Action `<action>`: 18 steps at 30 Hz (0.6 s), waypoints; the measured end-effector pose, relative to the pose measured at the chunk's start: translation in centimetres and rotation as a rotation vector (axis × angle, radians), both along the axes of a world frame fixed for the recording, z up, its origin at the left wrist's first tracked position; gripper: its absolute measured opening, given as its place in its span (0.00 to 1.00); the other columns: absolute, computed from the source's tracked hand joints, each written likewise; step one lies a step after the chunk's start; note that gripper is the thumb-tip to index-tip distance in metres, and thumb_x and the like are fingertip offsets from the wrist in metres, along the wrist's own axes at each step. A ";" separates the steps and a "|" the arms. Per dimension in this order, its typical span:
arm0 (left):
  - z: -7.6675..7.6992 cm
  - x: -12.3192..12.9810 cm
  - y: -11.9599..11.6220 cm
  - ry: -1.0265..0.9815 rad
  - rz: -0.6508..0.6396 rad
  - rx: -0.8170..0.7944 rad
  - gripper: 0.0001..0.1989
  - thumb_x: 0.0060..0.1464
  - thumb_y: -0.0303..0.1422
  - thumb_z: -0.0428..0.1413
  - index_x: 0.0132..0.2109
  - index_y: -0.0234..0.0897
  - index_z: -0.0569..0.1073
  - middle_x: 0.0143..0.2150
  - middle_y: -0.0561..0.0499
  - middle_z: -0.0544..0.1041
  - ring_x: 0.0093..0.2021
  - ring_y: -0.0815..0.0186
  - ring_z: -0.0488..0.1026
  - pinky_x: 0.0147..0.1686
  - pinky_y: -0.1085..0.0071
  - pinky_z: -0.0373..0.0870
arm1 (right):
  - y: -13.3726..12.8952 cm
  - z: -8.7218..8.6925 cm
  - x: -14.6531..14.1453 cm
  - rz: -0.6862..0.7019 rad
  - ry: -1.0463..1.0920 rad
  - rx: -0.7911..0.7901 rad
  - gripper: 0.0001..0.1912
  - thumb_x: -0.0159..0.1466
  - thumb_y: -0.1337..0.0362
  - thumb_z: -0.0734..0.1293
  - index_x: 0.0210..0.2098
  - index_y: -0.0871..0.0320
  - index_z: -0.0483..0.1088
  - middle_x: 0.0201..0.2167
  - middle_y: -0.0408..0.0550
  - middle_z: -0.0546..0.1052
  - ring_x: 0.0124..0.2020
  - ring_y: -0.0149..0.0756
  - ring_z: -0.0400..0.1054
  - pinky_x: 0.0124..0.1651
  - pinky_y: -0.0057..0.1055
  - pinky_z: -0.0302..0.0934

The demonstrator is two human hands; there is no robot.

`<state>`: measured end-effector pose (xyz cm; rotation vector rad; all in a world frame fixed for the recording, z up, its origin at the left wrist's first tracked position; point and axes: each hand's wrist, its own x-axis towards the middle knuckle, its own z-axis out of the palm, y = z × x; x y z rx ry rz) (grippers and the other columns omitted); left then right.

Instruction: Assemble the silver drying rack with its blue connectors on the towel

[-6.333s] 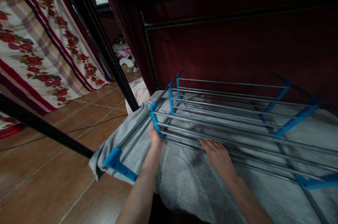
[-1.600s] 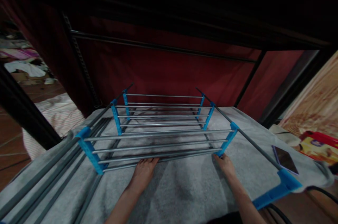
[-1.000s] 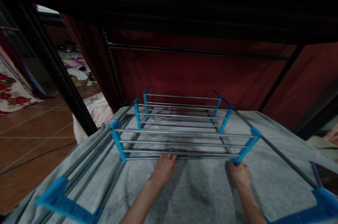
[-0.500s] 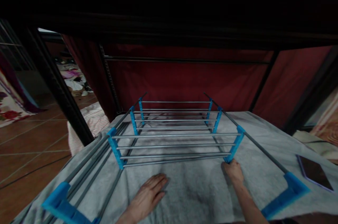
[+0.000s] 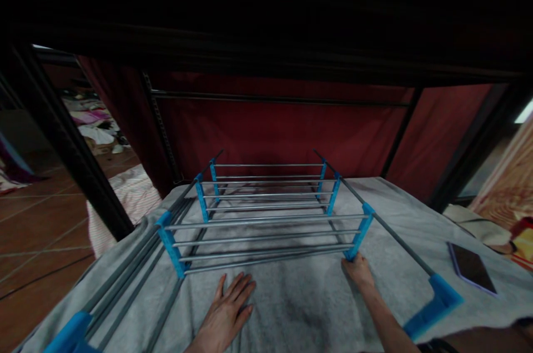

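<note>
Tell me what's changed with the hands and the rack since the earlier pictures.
The left hand let go of the near left blue bracket, moved right to the lowest front tube, then drew back onto the grey cloth. The right hand left the front tubes, moved right and took hold of the near right blue bracket. The rack still stands on the cloth.

"Up at twelve?"

"Black overhang (image 5: 266, 25), with dark red fabric (image 5: 291, 136) and a thin rail (image 5: 266, 99) below."

"Toward nine?"

"Slanting black post (image 5: 75, 147), heaped clutter (image 5: 95, 126) beyond, brown tiled floor (image 5: 29, 231) down toward eight."

"Light?"

"Dim and shadowy, except for a small bright patch (image 5: 525, 111) near three o'clock."
</note>
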<state>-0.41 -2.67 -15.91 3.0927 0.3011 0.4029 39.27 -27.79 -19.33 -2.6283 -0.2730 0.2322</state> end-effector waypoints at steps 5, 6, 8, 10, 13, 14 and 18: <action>0.2 0.1 -0.3 -0.009 0.017 -0.023 0.27 0.66 0.40 0.47 0.69 0.56 0.52 0.68 0.52 0.64 0.68 0.57 0.60 0.66 0.45 0.56 | 0.0 0.7 -0.4 0.007 0.021 0.002 0.23 0.64 0.56 0.61 0.54 0.64 0.63 0.51 0.64 0.72 0.53 0.50 0.71 0.53 0.36 0.65; 0.2 0.1 -0.3 -0.004 0.022 -0.034 0.26 0.67 0.40 0.46 0.69 0.56 0.52 0.68 0.52 0.64 0.68 0.57 0.60 0.66 0.46 0.56 | 0.0 0.8 -0.5 0.006 0.024 0.005 0.22 0.64 0.57 0.61 0.54 0.63 0.63 0.51 0.64 0.72 0.53 0.49 0.71 0.53 0.36 0.65; 0.3 0.1 -0.3 0.022 0.030 -0.060 0.26 0.67 0.40 0.46 0.69 0.57 0.52 0.69 0.53 0.63 0.68 0.57 0.59 0.66 0.45 0.55 | 0.1 1.2 -0.8 0.002 0.025 0.007 0.22 0.64 0.57 0.61 0.53 0.62 0.64 0.51 0.63 0.73 0.53 0.49 0.71 0.52 0.36 0.65; 0.1 0.1 -0.1 0.041 0.035 -0.082 0.26 0.67 0.40 0.45 0.69 0.58 0.51 0.69 0.53 0.62 0.68 0.57 0.59 0.66 0.45 0.55 | 0.0 1.6 -1.1 -0.005 0.024 0.007 0.21 0.64 0.57 0.62 0.53 0.61 0.64 0.50 0.61 0.73 0.53 0.48 0.72 0.51 0.36 0.65; -0.2 0.2 0.1 0.044 0.046 -0.095 0.25 0.67 0.40 0.44 0.69 0.58 0.52 0.69 0.54 0.62 0.69 0.58 0.58 0.67 0.45 0.54 | -0.1 2.2 -1.4 -0.010 0.019 -0.002 0.21 0.63 0.58 0.63 0.53 0.60 0.64 0.51 0.61 0.73 0.53 0.48 0.72 0.51 0.35 0.66; -0.3 0.2 0.1 0.048 0.053 -0.097 0.25 0.68 0.40 0.43 0.69 0.58 0.53 0.69 0.54 0.62 0.69 0.58 0.57 0.67 0.45 0.53 | -0.1 2.3 -1.4 -0.006 0.017 -0.005 0.21 0.63 0.58 0.63 0.54 0.60 0.64 0.51 0.61 0.73 0.53 0.47 0.71 0.51 0.34 0.66; -0.4 0.3 -0.2 0.070 0.075 -0.105 0.24 0.68 0.41 0.42 0.69 0.56 0.54 0.70 0.55 0.61 0.70 0.59 0.56 0.67 0.44 0.52 | -0.3 2.7 -1.8 0.019 0.009 -0.017 0.22 0.64 0.58 0.62 0.54 0.62 0.63 0.51 0.62 0.73 0.54 0.47 0.71 0.52 0.34 0.65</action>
